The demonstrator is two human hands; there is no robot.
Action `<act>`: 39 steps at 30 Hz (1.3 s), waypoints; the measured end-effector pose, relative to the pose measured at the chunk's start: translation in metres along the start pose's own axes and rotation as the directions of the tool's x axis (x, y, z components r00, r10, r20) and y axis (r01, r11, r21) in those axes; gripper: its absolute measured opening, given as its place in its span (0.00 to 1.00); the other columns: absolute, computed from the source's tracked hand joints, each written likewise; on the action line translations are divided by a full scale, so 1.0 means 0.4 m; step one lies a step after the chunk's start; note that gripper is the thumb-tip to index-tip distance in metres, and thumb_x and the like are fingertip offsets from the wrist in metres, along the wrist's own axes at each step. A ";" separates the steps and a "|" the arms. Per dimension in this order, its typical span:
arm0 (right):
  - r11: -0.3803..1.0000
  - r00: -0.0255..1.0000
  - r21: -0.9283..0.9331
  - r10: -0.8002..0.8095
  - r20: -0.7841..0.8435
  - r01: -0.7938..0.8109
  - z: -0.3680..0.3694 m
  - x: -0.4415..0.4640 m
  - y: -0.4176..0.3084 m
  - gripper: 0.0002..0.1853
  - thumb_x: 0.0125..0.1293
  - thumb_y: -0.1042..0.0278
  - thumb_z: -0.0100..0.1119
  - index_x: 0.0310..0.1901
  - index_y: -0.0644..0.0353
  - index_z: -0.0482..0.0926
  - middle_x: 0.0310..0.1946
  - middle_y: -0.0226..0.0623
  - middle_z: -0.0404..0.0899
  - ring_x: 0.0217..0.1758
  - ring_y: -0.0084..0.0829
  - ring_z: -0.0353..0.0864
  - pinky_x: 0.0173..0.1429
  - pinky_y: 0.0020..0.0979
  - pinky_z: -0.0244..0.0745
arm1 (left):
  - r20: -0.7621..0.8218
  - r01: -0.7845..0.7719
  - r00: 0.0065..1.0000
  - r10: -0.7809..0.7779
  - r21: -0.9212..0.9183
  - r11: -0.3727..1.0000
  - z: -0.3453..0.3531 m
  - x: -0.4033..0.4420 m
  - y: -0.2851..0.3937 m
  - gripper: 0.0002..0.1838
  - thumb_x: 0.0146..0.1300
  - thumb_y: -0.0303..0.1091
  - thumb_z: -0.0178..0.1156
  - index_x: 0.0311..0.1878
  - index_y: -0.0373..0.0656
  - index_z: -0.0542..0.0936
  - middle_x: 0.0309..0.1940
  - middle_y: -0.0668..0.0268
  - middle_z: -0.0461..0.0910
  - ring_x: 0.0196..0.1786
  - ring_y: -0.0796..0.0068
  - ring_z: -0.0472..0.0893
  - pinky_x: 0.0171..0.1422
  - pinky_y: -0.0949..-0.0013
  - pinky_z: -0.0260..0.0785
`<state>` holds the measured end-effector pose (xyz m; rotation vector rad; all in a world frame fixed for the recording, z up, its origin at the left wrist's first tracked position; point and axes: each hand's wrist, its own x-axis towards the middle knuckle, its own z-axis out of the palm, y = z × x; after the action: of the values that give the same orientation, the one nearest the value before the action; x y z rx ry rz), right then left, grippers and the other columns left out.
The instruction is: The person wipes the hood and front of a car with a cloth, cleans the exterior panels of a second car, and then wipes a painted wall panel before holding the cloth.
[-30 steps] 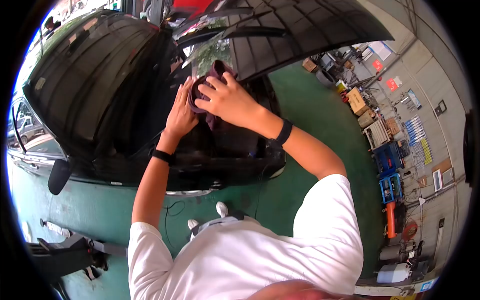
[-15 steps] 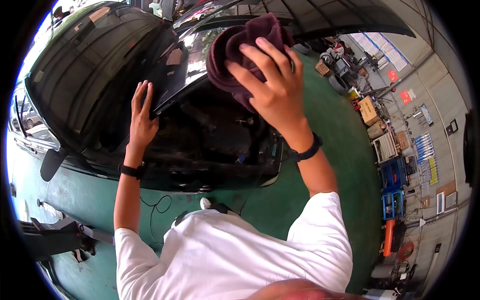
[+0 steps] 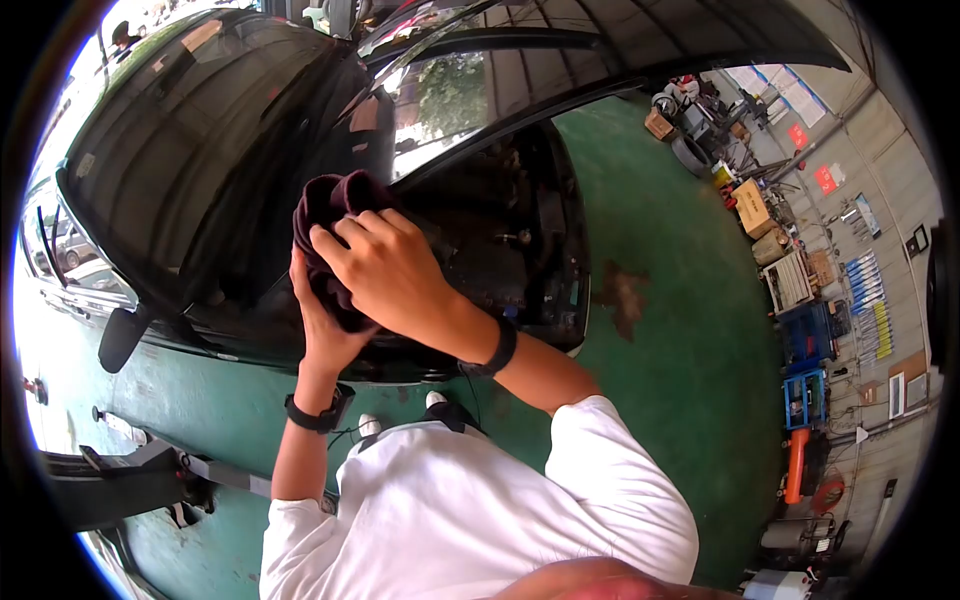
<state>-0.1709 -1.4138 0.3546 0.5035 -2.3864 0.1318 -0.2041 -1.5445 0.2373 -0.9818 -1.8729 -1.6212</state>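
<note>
Right hand (image 3: 388, 265) curled over bunched maroon cloth (image 3: 322, 205), fingers bent into folds. Left hand (image 3: 328, 330) against cloth from opposite side; fingers mostly hidden, cannot tell whether pinching. Cloth thus between both hands, bulging past right fingertips. Open engine bay (image 3: 485, 265) right of hands, raised hood (image 3: 690, 45) beyond, side mirror (image 3: 122, 338) left.

Dark maroon cloth (image 3: 322, 205); black car (image 3: 240, 200); white shirt (image 3: 450, 510); green floor (image 3: 660, 400)

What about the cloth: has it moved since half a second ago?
Yes: judged against the side mirror, the cloth has shifted down and left in view, closer to the mirror.
</note>
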 end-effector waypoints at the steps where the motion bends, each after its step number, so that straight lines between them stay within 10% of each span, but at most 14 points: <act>1: 0.994 0.996 0.107 -0.001 0.086 -0.008 0.031 0.002 -0.005 0.22 0.49 0.73 0.64 0.49 0.61 0.78 0.35 0.39 0.82 0.40 0.38 0.84 0.42 0.36 0.77 | -0.046 0.046 0.998 -0.047 -0.018 0.999 -0.010 0.026 0.003 0.63 0.43 0.32 0.80 0.78 0.41 0.46 0.77 0.48 0.53 0.76 0.48 0.59 0.78 0.52 0.53; 6: 0.949 0.953 0.315 -0.121 0.277 0.029 0.009 0.035 -0.007 0.24 0.60 0.66 0.66 0.55 0.66 0.73 0.42 0.47 0.81 0.44 0.46 0.84 0.47 0.41 0.82 | 0.018 -0.029 0.999 0.031 -0.068 0.997 -0.100 0.123 -0.039 0.43 0.46 0.20 0.68 0.70 0.38 0.66 0.66 0.54 0.72 0.68 0.55 0.73 0.74 0.59 0.63; 8: 0.920 0.982 0.374 -0.162 0.094 0.116 -0.054 0.069 0.017 0.21 0.60 0.65 0.66 0.56 0.57 0.78 0.43 0.41 0.83 0.44 0.44 0.84 0.48 0.40 0.80 | 0.054 -0.006 0.999 0.011 -0.097 0.995 -0.126 0.173 -0.037 0.41 0.46 0.22 0.70 0.68 0.40 0.69 0.62 0.54 0.75 0.65 0.57 0.76 0.69 0.61 0.67; 17: 0.782 0.950 -0.608 -0.067 -0.306 -0.141 -0.198 0.170 0.252 0.08 0.61 0.62 0.62 0.37 0.56 0.84 0.33 0.33 0.82 0.40 0.38 0.81 0.48 0.42 0.73 | 0.225 -0.203 0.947 0.228 -0.131 0.970 -0.071 0.270 -0.011 0.37 0.47 0.26 0.73 0.65 0.42 0.72 0.62 0.51 0.72 0.64 0.47 0.72 0.67 0.55 0.68; 22: 0.689 0.932 -0.670 0.021 -0.363 -0.276 -0.154 0.189 0.230 0.19 0.60 0.45 0.63 0.31 0.55 0.84 0.34 0.31 0.82 0.40 0.37 0.80 0.44 0.40 0.71 | 0.164 -0.049 0.985 0.051 -0.015 0.999 -0.086 0.149 -0.152 0.32 0.49 0.28 0.72 0.59 0.41 0.73 0.62 0.49 0.70 0.66 0.43 0.71 0.67 0.54 0.68; 31: 0.559 0.951 -0.798 -0.051 -0.305 -0.226 -0.164 0.195 0.193 0.16 0.66 0.45 0.59 0.35 0.48 0.87 0.33 0.23 0.83 0.38 0.34 0.80 0.41 0.38 0.71 | 0.059 -0.050 0.998 0.030 0.380 0.924 -0.157 0.023 -0.316 0.25 0.57 0.33 0.63 0.58 0.35 0.73 0.62 0.49 0.69 0.63 0.45 0.68 0.68 0.52 0.62; 33: 0.633 0.949 -0.727 0.040 -0.313 -0.266 -0.172 0.201 0.159 0.15 0.62 0.51 0.62 0.30 0.55 0.84 0.34 0.35 0.80 0.46 0.40 0.76 0.50 0.43 0.70 | 0.109 -0.067 0.994 0.015 0.498 0.864 -0.197 0.012 -0.342 0.29 0.57 0.38 0.68 0.61 0.37 0.74 0.67 0.49 0.65 0.68 0.45 0.64 0.71 0.53 0.60; 39: 0.647 0.952 -0.723 0.013 -0.306 -0.241 -0.168 0.200 0.161 0.14 0.66 0.56 0.59 0.27 0.54 0.81 0.31 0.33 0.80 0.42 0.39 0.76 0.46 0.42 0.70 | 0.249 0.083 0.961 -0.119 0.150 0.985 -0.280 0.064 -0.308 0.29 0.54 0.36 0.70 0.59 0.39 0.75 0.63 0.52 0.70 0.64 0.49 0.70 0.67 0.56 0.65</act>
<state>-0.2103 -1.3650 0.4600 -0.0964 -1.9518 -0.6824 -0.3262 -1.6540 0.1990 -1.0953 -2.2091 -1.4525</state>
